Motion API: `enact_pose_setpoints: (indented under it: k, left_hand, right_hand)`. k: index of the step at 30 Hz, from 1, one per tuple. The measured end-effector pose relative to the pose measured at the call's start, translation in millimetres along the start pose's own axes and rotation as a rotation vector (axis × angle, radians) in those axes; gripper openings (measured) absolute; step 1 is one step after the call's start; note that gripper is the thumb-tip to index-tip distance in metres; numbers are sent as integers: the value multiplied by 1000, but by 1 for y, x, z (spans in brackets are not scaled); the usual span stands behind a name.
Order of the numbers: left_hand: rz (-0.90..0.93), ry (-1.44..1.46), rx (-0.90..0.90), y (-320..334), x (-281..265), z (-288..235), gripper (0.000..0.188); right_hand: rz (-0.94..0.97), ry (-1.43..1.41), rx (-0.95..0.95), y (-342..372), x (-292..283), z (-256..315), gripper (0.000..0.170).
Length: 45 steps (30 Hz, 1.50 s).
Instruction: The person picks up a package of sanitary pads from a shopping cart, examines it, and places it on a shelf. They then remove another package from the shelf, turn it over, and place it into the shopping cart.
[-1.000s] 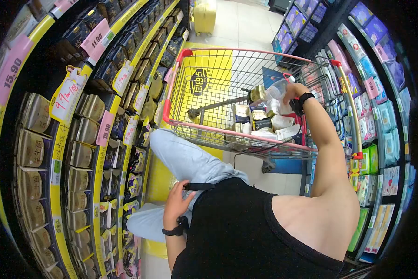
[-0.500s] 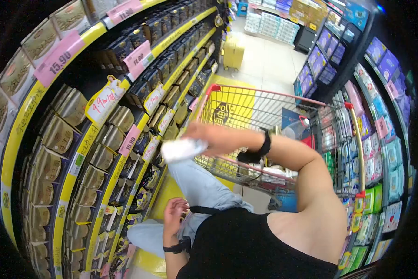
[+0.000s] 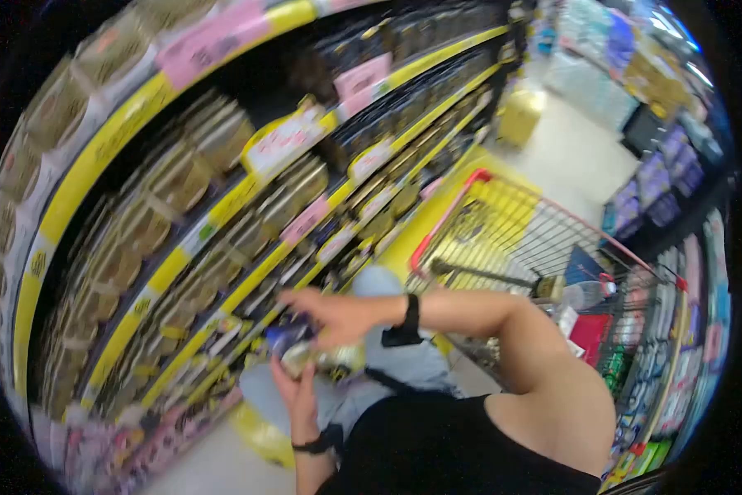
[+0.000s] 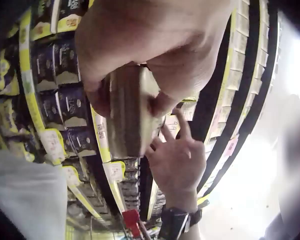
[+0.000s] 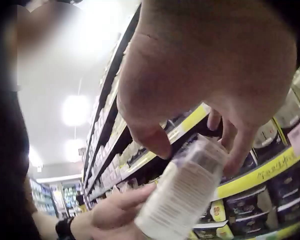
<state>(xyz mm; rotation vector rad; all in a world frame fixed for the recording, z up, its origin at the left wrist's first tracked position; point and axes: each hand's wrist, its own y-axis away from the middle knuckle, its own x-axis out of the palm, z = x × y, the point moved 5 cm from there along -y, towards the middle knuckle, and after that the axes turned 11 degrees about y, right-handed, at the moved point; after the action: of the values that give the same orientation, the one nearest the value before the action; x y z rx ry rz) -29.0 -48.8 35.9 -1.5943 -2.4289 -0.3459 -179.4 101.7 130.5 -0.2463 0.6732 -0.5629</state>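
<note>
In the head view, my left hand [image 3: 299, 394] grips a small pack of sanitary pads [image 3: 293, 345], dark purple on top with a pale side. The left wrist view shows my thumb and fingers on opposite sides of that pack [image 4: 126, 110]. My right hand [image 3: 342, 318] reaches across over it, blurred, with fingers stretched toward the shelf. In the right wrist view, the right thumb [image 5: 157, 142] stands beside the pack's upper end and the fingers lie along its far side. Printed text covers the pack's pale face [image 5: 182, 192].
Stocked shelves with yellow edge strips [image 3: 148, 293] and pink price tags [image 3: 214, 41] rise along my left. A shopping cart [image 3: 447, 219] with a red rim stands to my right, holding a clear bottle [image 3: 586, 294] and other goods. Beyond it stands a yellow suitcase [image 3: 521, 115].
The right hand has come from inside the cart, swinging left with a white pack, to beside my left hand. The left hand, earlier at my thigh, now grips a pack. The view has turned left.
</note>
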Motion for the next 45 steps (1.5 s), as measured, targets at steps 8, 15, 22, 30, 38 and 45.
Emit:
enact_pose_setpoints:
  k: [8,15,22,30,38,45]
  left_hand:
    - [-71,2,35,6,19,-22,73]
    - [-150,-105,216,-4,-6,-41,56]
    - [58,-91,374,-24,-4,-70,53]
    - [72,-253,425,-23,30,-90,65]
    - [7,-224,392,-23,20,-92,62]
    - [-166,-137,350,-26,0,-81,62]
  right_hand:
    - [205,-568,448,17,50,-94,43]
    - [402,-575,432,11,43,-92,58]
    - [221,-674,411,14,30,-69,65]
    - [238,-1011,647,18,35,-61,60]
    - [382,-1056,555,22,50,-60,67]
    - [273,-1002,455,13,41,-49,37]
